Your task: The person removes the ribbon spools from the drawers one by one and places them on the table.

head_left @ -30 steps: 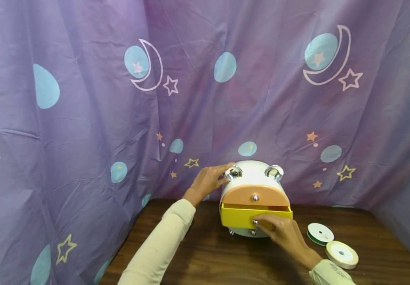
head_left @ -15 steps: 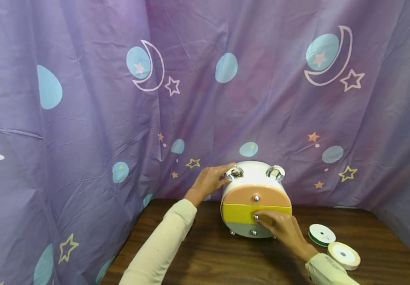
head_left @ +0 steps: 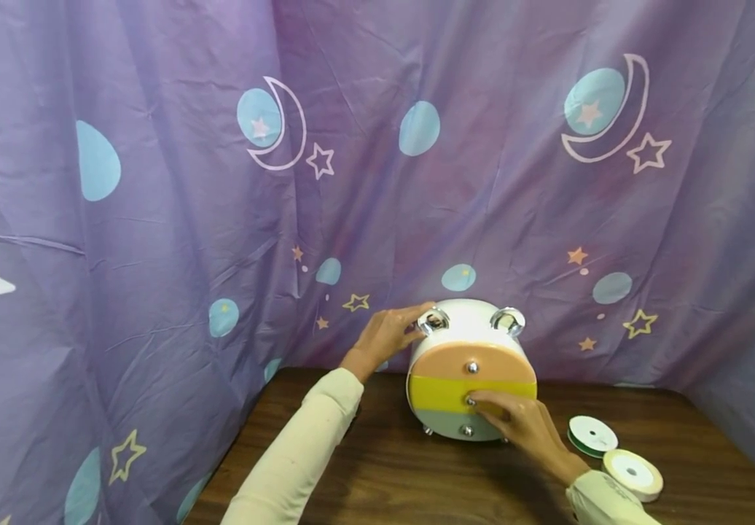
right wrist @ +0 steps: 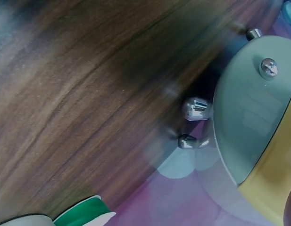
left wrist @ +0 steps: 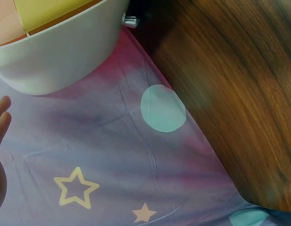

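A small round drawer chest [head_left: 469, 317] with a white body, two shiny ears and short metal feet stands on the table. Its orange, yellow and grey-green drawer fronts are flush. My right hand [head_left: 528, 426] pinches the silver knob [head_left: 471, 400] of the yellow drawer [head_left: 436, 394] between thumb and fingers. At the top left, my left hand [head_left: 384, 335] holds the chest by its left ear [head_left: 433, 321], forefinger over it and thumb below. In the left wrist view, loose fingers [left wrist: 1, 120] show beside the white body [left wrist: 65, 66].
Two ribbon spools lie right of the chest on the wooden table [head_left: 417, 481]: a green-edged white one [head_left: 592, 435] and a cream one [head_left: 633, 474]. Behind the table hangs a purple curtain [head_left: 364, 204] with moons and stars.
The yellow drawer, pulled partly out one second ago, has slid in flush, with my right hand still on its knob. My left hand has stayed at the ear.
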### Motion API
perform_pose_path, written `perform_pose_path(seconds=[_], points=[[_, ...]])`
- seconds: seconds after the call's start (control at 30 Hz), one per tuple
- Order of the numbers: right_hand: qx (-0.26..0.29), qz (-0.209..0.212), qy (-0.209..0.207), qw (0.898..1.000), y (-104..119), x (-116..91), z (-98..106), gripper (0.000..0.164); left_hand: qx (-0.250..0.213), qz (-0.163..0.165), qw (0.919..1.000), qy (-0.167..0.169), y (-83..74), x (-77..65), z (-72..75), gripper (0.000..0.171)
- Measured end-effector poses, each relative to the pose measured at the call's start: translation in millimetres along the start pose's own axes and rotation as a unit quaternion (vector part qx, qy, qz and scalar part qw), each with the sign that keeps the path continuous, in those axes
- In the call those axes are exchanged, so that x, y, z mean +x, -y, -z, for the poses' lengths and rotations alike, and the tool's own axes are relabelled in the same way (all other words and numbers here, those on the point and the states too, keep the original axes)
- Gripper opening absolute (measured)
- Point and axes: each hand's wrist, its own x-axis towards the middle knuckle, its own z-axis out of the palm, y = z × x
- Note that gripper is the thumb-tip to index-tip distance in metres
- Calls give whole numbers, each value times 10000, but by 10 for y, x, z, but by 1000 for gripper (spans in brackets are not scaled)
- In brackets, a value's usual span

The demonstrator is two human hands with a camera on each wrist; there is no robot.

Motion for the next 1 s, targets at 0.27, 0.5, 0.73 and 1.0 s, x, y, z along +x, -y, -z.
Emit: perform_pose_path(seconds=[0.27,0.5,0.73,1.0], points=[[105,212,-172,9996,-31,-119,13,49,-50,28,10000,22,-14,-21,-1,64],[279,262,-143,9992,-44,-211,-15,58,-119,142,9998,73,-6,-11,11,62],[232,202,-128,9994,-53,-302,-129,47,-135,138,9998,72,11,-3,19,62],[-69,-26,273,9996,-71,-385,-314,41,-81,155,9998,70,-4,-10,23,63]])
